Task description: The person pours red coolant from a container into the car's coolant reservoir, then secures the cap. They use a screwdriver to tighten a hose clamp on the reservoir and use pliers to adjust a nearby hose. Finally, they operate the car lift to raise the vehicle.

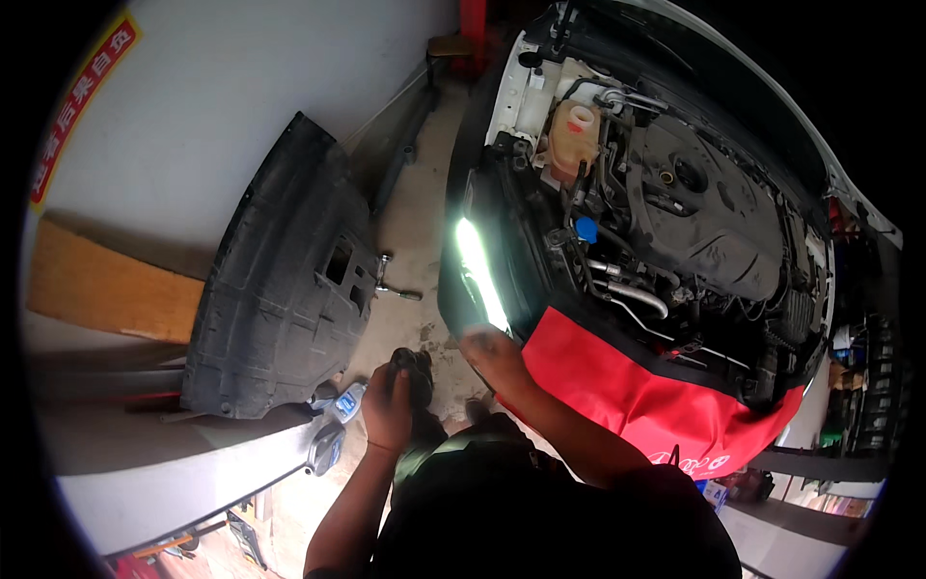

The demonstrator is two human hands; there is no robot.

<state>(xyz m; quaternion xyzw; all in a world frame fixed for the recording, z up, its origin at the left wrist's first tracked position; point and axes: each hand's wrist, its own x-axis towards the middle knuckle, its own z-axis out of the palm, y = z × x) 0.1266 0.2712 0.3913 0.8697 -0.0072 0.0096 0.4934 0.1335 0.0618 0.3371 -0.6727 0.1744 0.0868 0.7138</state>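
Beside the left edge of the car's engine bay, my right hand (497, 357) is closed at the lower end of a glowing white light bar (482, 275). Its fingers are partly blurred. The bar slants up along the dark fender side. Lower and to the left, my left hand (388, 405) wraps round a dark, rounded black object (417, 374) whose kind I cannot make out. Under the raised hood, the engine cover (709, 207), an orange-brown coolant tank (576, 135) and a blue cap (585, 229) show. A red protective cover (627, 386) drapes over the car's near edge.
A large black undertray (280, 280) leans on the left, with a ratchet-like tool (395, 287) by its edge. Bottles (326, 446) stand below it, near a white ledge (193, 473). A wooden board (111, 280) lies behind. Shelving (873, 386) lines the far right.
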